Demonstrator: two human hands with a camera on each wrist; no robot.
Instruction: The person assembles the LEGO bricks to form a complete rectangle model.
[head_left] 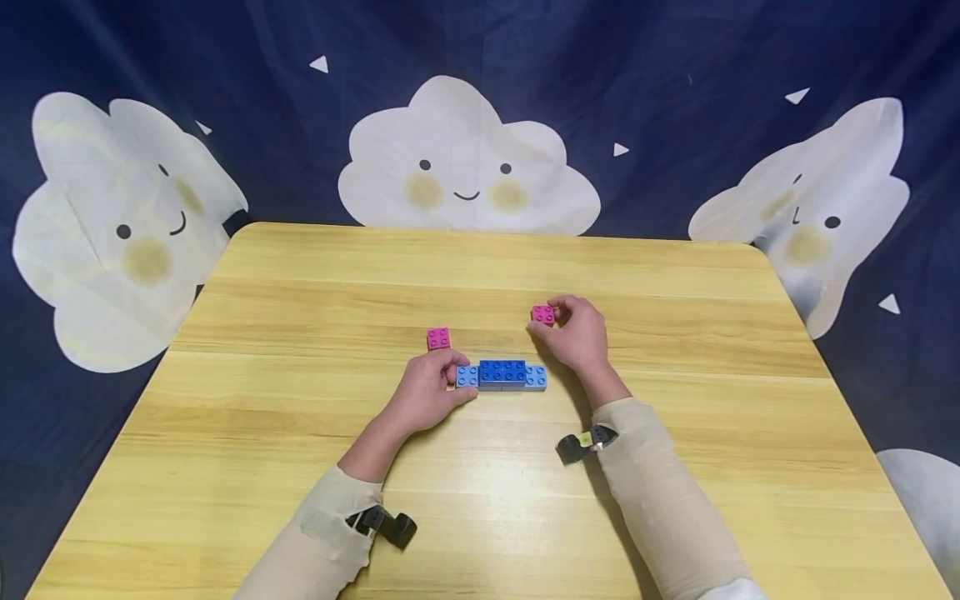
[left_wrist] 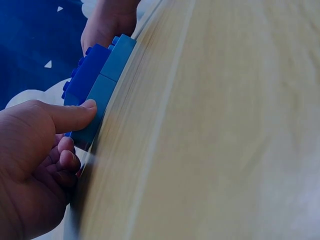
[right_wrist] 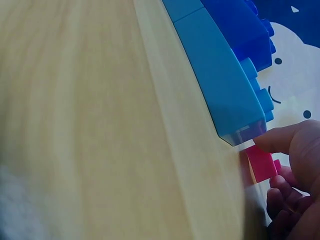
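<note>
A dark blue brick [head_left: 502,372] sits across two light blue bricks [head_left: 536,377], joined end to end in a low row on the table. My left hand [head_left: 425,390] pinches the left end of this row between thumb and fingers; the left wrist view has its thumb [left_wrist: 82,116] on the near side. Beyond the row, my right hand [head_left: 579,335] holds a pink brick [head_left: 542,315] with studs up, thumb at the near side and fingers at the far right. In the right wrist view the curled fingers partly hide that pink brick [right_wrist: 262,164].
Another pink brick [head_left: 438,337] lies just behind my left hand's fingers. The wooden table [head_left: 495,267] ends at a dark blue curtain [head_left: 637,50] printed with white clouds. A small black camera [head_left: 579,446] is strapped to each sleeved wrist.
</note>
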